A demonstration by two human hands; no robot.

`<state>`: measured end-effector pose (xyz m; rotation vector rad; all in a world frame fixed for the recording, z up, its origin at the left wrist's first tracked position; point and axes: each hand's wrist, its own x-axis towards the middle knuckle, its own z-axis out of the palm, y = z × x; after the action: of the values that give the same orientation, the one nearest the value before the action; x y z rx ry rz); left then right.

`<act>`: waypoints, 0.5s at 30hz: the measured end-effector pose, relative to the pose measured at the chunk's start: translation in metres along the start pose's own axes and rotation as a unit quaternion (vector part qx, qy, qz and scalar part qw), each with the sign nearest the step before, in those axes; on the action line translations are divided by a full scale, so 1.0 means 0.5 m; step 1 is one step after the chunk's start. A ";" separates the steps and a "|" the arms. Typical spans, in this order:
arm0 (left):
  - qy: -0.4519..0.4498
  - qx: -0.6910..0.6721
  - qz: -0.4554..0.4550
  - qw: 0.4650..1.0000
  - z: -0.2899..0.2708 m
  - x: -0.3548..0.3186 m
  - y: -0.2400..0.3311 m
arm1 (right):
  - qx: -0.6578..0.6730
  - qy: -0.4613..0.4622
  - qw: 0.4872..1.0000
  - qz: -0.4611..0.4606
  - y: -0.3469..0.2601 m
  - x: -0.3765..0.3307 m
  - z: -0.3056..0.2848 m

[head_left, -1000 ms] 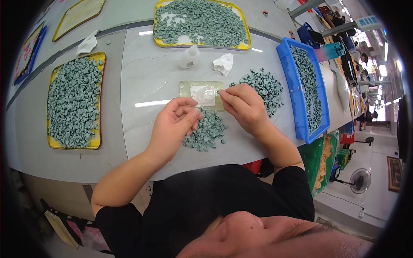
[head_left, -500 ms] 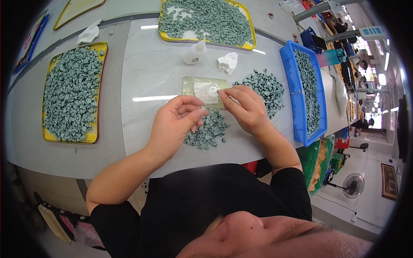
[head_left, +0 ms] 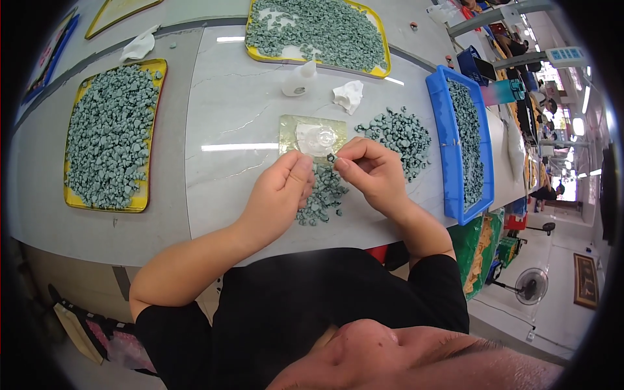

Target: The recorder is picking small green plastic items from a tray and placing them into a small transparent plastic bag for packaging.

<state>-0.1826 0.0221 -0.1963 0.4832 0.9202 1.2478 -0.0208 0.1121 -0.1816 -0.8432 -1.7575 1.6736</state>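
Observation:
My right hand (head_left: 374, 172) pinches a small grey-green piece with a dark edge (head_left: 331, 158) between thumb and fingertips. Close by on its left, my left hand (head_left: 278, 192) is closed, thumb against curled fingers; whatever it holds is hidden. Both hands hover over a small heap of similar grey-green pieces (head_left: 323, 201). Just beyond the fingertips lies a translucent yellowish pad (head_left: 289, 123), bearing a white sheet (head_left: 304, 146) and a small clear round dish (head_left: 323, 136). A larger loose pile of pieces (head_left: 403, 140) lies right of the pad.
Yellow-rimmed trays of pieces stand at the left (head_left: 158, 104) and at the back (head_left: 388, 62). A blue bin of pieces (head_left: 448, 169) sits at the right. Beyond the pad are a white squeeze bottle (head_left: 300, 81) and crumpled tissue (head_left: 349, 96).
My right hand has drawn back from the dish toward me, a dark-edged piece now showing in its pinch. My left hand has shifted slightly right, its fingers more closed.

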 end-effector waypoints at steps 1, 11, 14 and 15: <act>-0.020 -0.013 -0.008 1.000 -0.001 0.000 -0.001 | 0.045 -0.006 0.998 0.032 -0.002 -0.002 0.003; -0.027 -0.054 -0.046 0.997 0.009 -0.014 0.015 | -0.270 0.000 0.909 -0.318 0.001 -0.002 0.021; -0.030 -0.055 -0.052 0.997 0.007 -0.017 0.014 | -0.296 -0.017 0.869 -0.395 -0.002 0.001 0.023; -0.030 -0.055 -0.052 0.997 0.006 -0.018 0.015 | -0.315 -0.014 0.856 -0.411 -0.007 0.002 0.027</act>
<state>-0.1848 0.0162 -0.1860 0.3796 0.8112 1.1766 -0.0321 0.1042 -0.1790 -0.2037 -2.2664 0.5498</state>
